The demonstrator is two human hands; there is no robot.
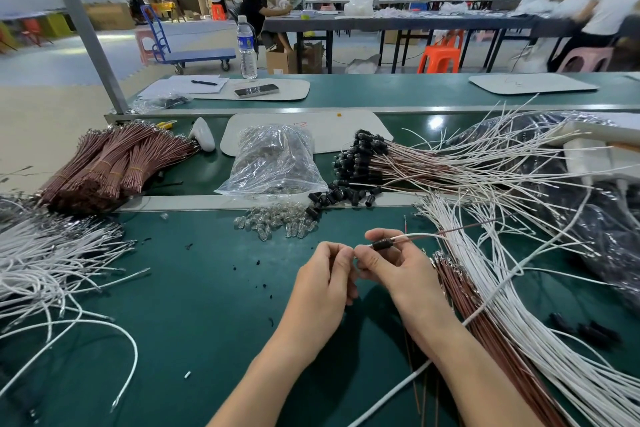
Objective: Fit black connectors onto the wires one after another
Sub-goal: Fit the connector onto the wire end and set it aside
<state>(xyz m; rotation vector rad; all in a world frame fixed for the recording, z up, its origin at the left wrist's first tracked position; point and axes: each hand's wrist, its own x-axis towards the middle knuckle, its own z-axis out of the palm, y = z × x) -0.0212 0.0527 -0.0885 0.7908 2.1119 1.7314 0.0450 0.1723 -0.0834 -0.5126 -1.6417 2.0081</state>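
Note:
My right hand point(388, 263) pinches a black connector point(382, 245) that sits on a white and a brown wire point(426, 236) running off to the right. My left hand point(325, 274) is curled, fingertips meeting the connector's left end; what they pinch is hidden. Loose black connectors point(332, 199) lie in a small heap beyond my hands. Finished wires with black connectors point(363, 156) are piled behind them.
White and brown wires point(519, 305) fan across the right of the green table point(194, 305). More white wires point(45, 263) lie left, brown bundles point(114, 163) far left. A clear bag point(273, 159) and small clear bulbs point(273, 224) sit in the middle.

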